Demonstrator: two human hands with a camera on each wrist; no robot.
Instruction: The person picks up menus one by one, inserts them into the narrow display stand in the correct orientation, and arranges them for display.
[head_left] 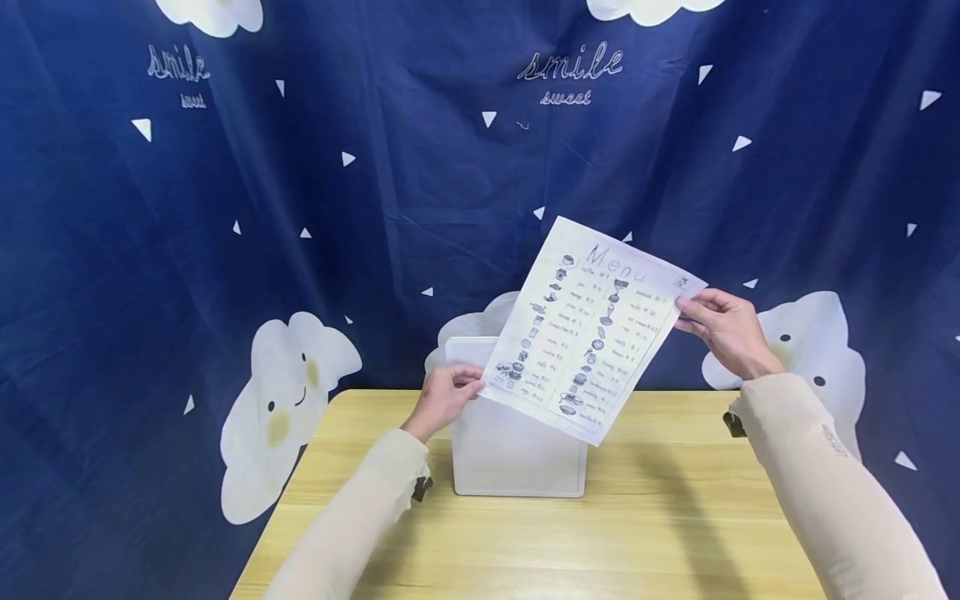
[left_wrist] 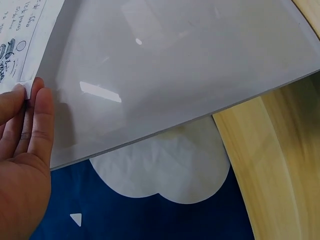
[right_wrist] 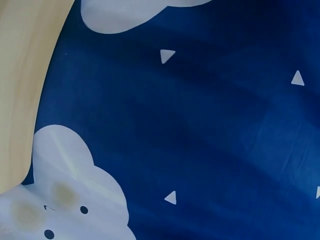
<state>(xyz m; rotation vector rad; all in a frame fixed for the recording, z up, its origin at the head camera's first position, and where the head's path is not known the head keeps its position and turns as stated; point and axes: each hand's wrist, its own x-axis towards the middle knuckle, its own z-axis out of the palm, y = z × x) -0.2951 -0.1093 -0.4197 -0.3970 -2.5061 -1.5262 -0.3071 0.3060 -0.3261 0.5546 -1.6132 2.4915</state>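
A handwritten paper menu (head_left: 581,333) with small food drawings is held up at a slant, its title at the upper end. My left hand (head_left: 444,398) pinches its lower left corner; in the left wrist view the thumb and fingers of that hand (left_wrist: 25,125) grip the paper's corner (left_wrist: 30,45). At the upper right corner, my right hand (head_left: 729,329) pinches the sheet between thumb and fingers. Behind the menu stands a white board (head_left: 517,458), partly covered by the paper; its glossy face (left_wrist: 165,70) shows reflections. The right wrist view does not show the right hand.
The board stands on a light wooden table (head_left: 660,517). A dark blue curtain (head_left: 420,108) printed with clouds, triangles and lettering hangs behind. The table's rounded corner (right_wrist: 20,165) appears in the right wrist view.
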